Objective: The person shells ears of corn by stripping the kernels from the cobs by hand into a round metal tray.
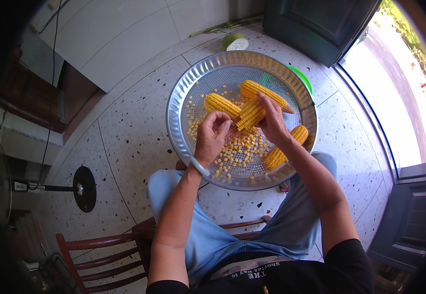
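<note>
A round perforated metal tray [183, 147] lies before me, with loose corn kernels [240, 152] scattered over its lower and left parts. My right hand [274, 119] grips a yellow corn cob [251, 114] at its right side. Close to the cob's lower left end, my left hand [213, 136] has thumb and index finger nearly together; whether a kernel sits between them I cannot tell. Reddish bare cob [232, 135] shows between the hands. More full corn cobs rest in the tray: one behind the held cob [262, 92], one at left [220, 104], and some at lower right [276, 158].
A cut green gourd [236, 42] lies on the floor beyond the tray. A green rim [301, 80] shows beneath the tray's right edge. At left stand a fan's round base [84, 189] and a wooden chair [102, 242]. An open dark door [319, 27] is at upper right.
</note>
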`<act>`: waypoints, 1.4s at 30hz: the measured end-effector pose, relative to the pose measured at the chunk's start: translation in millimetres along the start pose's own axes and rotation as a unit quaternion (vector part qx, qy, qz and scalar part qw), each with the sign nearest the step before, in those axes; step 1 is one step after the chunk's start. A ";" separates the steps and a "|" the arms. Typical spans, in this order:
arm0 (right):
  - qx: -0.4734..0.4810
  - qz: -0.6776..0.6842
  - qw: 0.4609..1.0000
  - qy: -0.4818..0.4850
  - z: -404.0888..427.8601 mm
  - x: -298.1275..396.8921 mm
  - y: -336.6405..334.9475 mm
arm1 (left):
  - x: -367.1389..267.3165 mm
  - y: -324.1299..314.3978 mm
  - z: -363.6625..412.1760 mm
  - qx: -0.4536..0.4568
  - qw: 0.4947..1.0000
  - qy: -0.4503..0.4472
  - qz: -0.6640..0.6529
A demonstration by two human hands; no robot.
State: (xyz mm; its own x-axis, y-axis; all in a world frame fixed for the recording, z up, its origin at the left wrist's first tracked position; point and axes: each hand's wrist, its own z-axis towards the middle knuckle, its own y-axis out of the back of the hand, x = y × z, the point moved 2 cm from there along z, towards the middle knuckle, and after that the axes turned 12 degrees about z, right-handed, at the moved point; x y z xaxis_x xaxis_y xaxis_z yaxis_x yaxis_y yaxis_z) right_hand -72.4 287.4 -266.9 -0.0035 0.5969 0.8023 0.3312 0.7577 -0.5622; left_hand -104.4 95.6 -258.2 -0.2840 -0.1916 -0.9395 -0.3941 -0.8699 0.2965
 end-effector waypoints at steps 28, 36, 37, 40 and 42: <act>-0.022 -0.028 0.999 0.024 -1.0 -4.9 -2.9 | 0.5 -2.5 -1.4 0.081 0.996 0.040 0.003; -0.017 -0.027 0.999 0.010 -2.6 -1.4 -3.6 | 1.3 -2.5 -3.1 0.075 0.996 0.043 -0.005; -0.026 -0.025 0.999 0.010 -2.6 -2.0 -3.7 | 1.8 -2.8 -3.1 0.078 0.996 0.048 -0.011; -0.020 -0.026 0.999 0.012 -2.4 -2.2 -3.9 | 3.0 -3.5 -3.3 0.075 0.996 0.044 0.004; -0.020 -0.027 0.999 0.014 -1.2 -2.5 -3.5 | 5.2 -2.3 -2.1 0.060 0.997 0.053 -0.009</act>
State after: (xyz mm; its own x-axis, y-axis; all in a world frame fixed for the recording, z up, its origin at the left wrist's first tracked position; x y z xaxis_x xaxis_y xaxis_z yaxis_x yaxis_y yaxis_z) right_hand -72.5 282.9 -266.6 0.0039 0.5466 0.8374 0.3696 0.7773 -0.5091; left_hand -103.1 95.7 -264.2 -0.1841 -0.2281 -0.9561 -0.5014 -0.8148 0.2909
